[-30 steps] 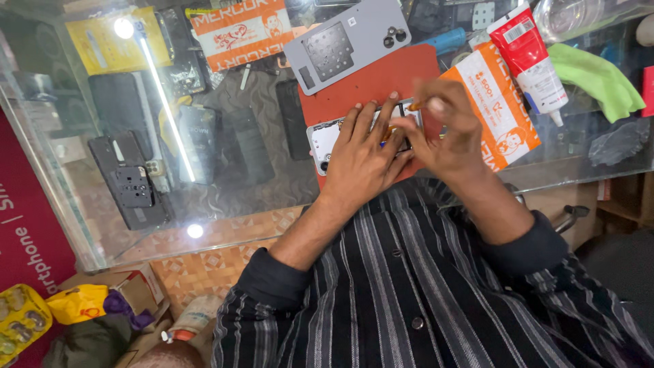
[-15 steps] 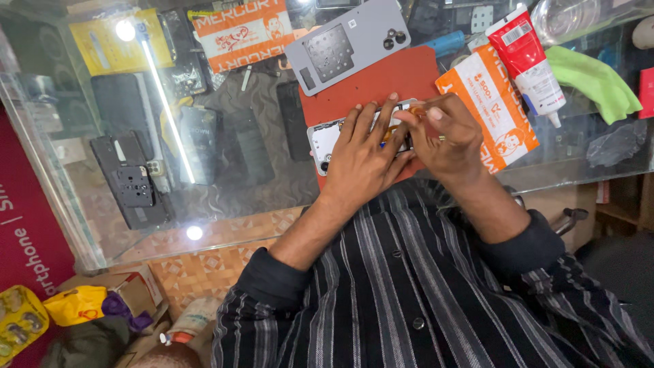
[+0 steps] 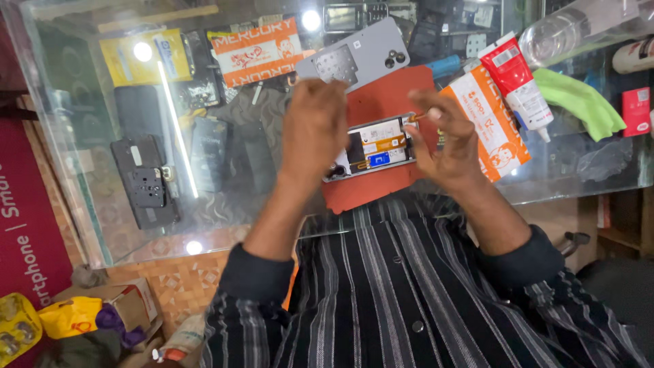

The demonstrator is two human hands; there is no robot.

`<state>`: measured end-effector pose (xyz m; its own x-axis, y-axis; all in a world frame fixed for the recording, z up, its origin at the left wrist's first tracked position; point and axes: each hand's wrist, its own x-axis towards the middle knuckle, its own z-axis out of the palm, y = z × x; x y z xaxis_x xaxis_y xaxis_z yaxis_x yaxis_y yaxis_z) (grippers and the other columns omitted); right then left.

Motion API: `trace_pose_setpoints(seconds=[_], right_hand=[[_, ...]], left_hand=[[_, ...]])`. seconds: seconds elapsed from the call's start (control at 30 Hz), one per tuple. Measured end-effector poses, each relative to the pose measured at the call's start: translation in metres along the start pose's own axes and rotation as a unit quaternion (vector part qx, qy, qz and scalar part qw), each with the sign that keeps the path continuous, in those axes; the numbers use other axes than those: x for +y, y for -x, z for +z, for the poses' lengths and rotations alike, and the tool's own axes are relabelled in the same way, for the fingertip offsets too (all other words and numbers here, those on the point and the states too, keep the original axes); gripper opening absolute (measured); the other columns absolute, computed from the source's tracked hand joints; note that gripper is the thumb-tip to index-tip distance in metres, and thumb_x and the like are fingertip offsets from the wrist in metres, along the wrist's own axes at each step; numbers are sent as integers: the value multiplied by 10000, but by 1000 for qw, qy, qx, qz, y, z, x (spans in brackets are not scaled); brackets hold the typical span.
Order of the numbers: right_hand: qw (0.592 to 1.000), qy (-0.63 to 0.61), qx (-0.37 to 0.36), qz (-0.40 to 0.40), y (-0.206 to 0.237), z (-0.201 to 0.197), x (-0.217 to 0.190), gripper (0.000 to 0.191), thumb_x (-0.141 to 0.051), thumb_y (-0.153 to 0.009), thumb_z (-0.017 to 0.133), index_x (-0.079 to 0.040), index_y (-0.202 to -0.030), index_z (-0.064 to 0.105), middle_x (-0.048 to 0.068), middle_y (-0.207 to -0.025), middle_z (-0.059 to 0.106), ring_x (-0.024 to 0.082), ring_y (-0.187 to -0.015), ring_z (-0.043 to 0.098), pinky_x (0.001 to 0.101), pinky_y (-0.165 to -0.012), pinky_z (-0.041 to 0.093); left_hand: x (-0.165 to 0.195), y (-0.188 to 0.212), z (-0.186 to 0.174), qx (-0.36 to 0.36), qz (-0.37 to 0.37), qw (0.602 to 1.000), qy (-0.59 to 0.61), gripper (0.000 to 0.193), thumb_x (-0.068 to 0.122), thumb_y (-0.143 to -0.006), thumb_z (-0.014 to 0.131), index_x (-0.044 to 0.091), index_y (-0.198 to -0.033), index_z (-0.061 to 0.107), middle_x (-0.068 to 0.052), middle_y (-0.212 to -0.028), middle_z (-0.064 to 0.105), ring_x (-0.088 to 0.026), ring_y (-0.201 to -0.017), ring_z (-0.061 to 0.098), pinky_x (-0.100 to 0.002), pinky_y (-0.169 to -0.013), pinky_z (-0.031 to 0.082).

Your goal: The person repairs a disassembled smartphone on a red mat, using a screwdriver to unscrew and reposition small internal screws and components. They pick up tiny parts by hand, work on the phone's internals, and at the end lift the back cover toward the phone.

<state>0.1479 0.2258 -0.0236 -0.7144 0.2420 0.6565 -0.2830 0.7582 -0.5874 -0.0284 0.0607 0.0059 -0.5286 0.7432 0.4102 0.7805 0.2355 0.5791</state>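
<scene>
Blur hides the left hand fingers, grip unclear; right hand fingers pinch the opened phone edge

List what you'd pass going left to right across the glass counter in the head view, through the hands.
Dark phone part under the glass → left hand → opened phone on the red mat → right hand → orange packet → red-and-white tube → green cloth
</scene>
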Motion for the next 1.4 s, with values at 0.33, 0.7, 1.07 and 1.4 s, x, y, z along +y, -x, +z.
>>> trace_pose_setpoints(seconds=[0.33, 0.7, 1.07, 1.4], right_hand=[[998, 64, -1, 22, 8, 14, 1, 617, 156, -964, 744, -150, -1314, 338, 194, -992, 640, 339, -895, 721, 383, -699, 587], [997, 66, 32, 27, 1, 9, -4, 640, 144, -950, 775, -130, -1340, 349, 171, -997, 668, 327, -886, 719, 414, -717, 590], [998, 43, 29, 26, 9, 6, 6, 581, 159, -957, 758, -83, -1277, 337, 186, -976, 633, 310, -907, 731, 383, -754, 616], [978, -108, 104, 146, 41, -16, -14, 666, 170, -1064, 667, -190, -1410, 226, 264, -1157, 592, 345, -988, 727, 473, -936, 673]], left_hand=[[-56, -48, 15, -94, -42, 991, -91, 94, 121, -803, 754, 30, -809, 775, -164, -860, 692, -394, -860, 645, -523, -722, 539], [-74, -48, 46, -127, -16, 970, -207, 167, 123, -695, 750, -16, -776, 706, -173, -857, 698, -349, -874, 674, -456, -707, 577], [-45, -30, 11, -1, -82, 994, 71, 161, 47, -805, 791, -24, -847, 653, -123, -817, 707, -239, -748, 694, -376, -675, 576], [-11, 62, 1, 101, -241, 829, 494, 215, -72, -950, 728, -20, -1086, 569, -114, -996, 713, -152, -934, 718, -295, -844, 611]])
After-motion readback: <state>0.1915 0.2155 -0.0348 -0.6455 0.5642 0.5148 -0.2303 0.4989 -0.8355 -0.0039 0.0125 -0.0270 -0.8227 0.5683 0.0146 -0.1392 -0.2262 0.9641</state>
